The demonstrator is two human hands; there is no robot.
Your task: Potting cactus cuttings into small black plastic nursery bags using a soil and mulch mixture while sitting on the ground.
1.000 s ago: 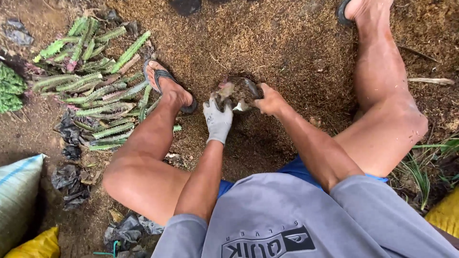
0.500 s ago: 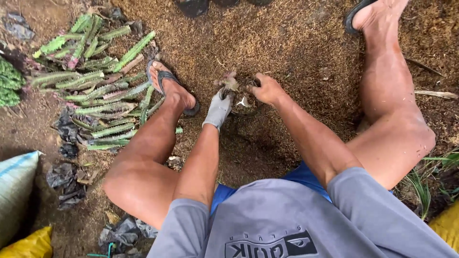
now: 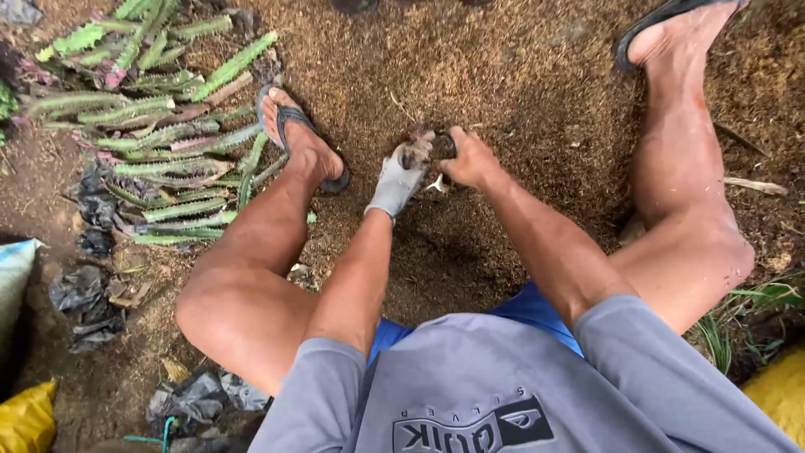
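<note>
A person is gripping a small dark soil-filled pot (image 3: 436,147) between a grey-gloved left hand (image 3: 401,176) and a bare right hand (image 3: 471,159), both closed around it over coarse brown husk mulch (image 3: 503,67). Ribbed green cactus cuttings (image 3: 159,134) are lying heaped well left of the gloved hand.

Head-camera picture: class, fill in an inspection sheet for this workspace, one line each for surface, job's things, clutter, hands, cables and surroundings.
Surface: brown fibrous ground, loose and uneven.
Job's things: small dark pot held low over the ground between both hands; contents unclear.
Clutter: pile of green cactus cuttings on the person's left; crumpled black plastic bags beside it.
Hands: left hand in a grey glove, grip on the pot's side; right hand bare, grip on its other side.
Cables: nothing seen.
Surroundings: flip-flop on the left foot; yellow sack at the lower-left corner; grass blades on the right.
</note>
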